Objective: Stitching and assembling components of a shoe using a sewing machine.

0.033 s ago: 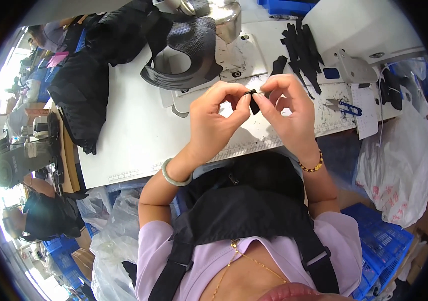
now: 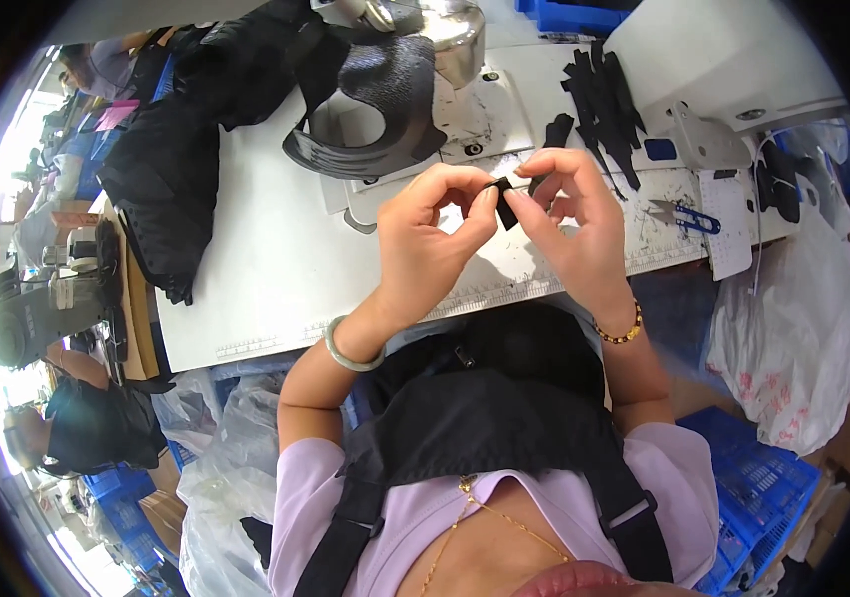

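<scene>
A small black piece (image 2: 508, 212) is held up between the two hands, above the near part of the white table (image 2: 271, 229); the left hand (image 2: 427, 237) pinches its upper end between thumb and forefinger; the right hand (image 2: 586, 229) has its thumb tip against the piece, forefinger slightly apart from the thumb, and whether it grips cannot be told; beyond them lies a dark textured panel (image 2: 407, 95) with a rounded opening; black strips (image 2: 599, 109) and blue-handled snips (image 2: 695, 218) lie rightward; black fabric (image 2: 161, 189) is heaped at left.
</scene>
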`<state>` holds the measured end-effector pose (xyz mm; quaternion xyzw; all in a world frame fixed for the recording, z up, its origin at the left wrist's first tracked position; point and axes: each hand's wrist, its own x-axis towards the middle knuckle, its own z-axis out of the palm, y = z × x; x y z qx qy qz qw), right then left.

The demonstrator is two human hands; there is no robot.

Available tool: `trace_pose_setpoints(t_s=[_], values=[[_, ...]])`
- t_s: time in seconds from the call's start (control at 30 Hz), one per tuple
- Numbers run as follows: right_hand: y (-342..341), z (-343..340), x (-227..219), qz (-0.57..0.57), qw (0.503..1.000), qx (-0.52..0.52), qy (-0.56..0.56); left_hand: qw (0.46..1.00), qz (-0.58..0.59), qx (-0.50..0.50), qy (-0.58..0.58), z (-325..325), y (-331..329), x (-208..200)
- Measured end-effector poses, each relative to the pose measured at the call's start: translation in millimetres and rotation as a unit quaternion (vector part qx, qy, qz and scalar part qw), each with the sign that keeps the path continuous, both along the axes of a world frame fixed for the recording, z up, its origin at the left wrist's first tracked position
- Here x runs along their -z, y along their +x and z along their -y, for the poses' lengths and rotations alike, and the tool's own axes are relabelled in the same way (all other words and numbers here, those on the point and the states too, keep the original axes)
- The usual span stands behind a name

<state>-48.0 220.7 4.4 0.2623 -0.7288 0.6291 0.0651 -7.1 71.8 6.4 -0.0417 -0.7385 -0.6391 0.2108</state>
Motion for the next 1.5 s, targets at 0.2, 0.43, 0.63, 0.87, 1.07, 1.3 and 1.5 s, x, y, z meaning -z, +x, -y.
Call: trace_pose_setpoints(t_s=[0.2,0.43,0.63,0.87,1.07,1.3,1.5], values=[[12,5,-4,0.192,0.955,-0.152,-0.168,0.973,0.088,0.025,0.213,2,12,-1],[-13,-1,-27,0.03,0.969,-0.239,0.06,0.988,0.124,0.069,0.057,30,18,-22],[-15,4,-32,-0.197,0.951,-0.15,0.182,0.985,0.14,0.047,0.085,35,24,-21],[-22,8,-34,-0.251,0.94,-0.173,0.155,0.978,0.159,0.101,0.085,42,21,-34],[-22,20,-45,-0.197,0.966,-0.156,0.054,0.986,0.136,0.091,0.012,54,21,-63],[-31,56,-67,0.164,0.969,-0.142,-0.117,0.995,0.019,0.04,0.09,92,-12,-107],[-32,69,-66,0.223,0.938,-0.152,-0.217,0.996,0.051,0.037,0.064,95,-37,-109]])
